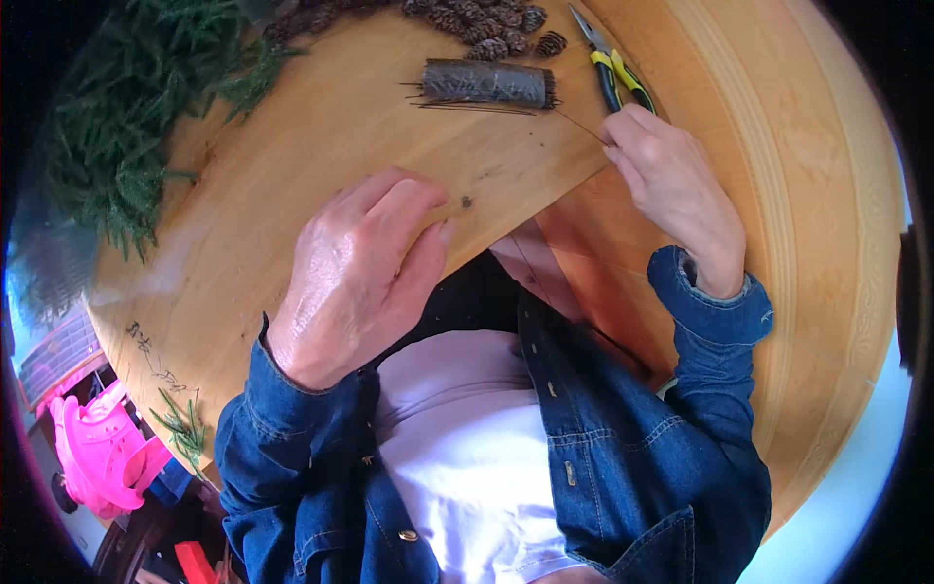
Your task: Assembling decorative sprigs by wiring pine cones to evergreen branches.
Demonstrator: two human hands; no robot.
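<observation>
The left hand (365,268) rests on the wooden table (292,165), fingers curled with the tips pinched together; what they grip is too small to tell. The right hand (666,180) pinches one thin wire (581,127), drawn from a grey paper-wrapped wire bundle (486,85) lying just beyond both hands. Yellow-handled pliers (613,68) lie beside the right hand; pine cones (486,24) and green fir branches (136,117) sit farther out.
</observation>
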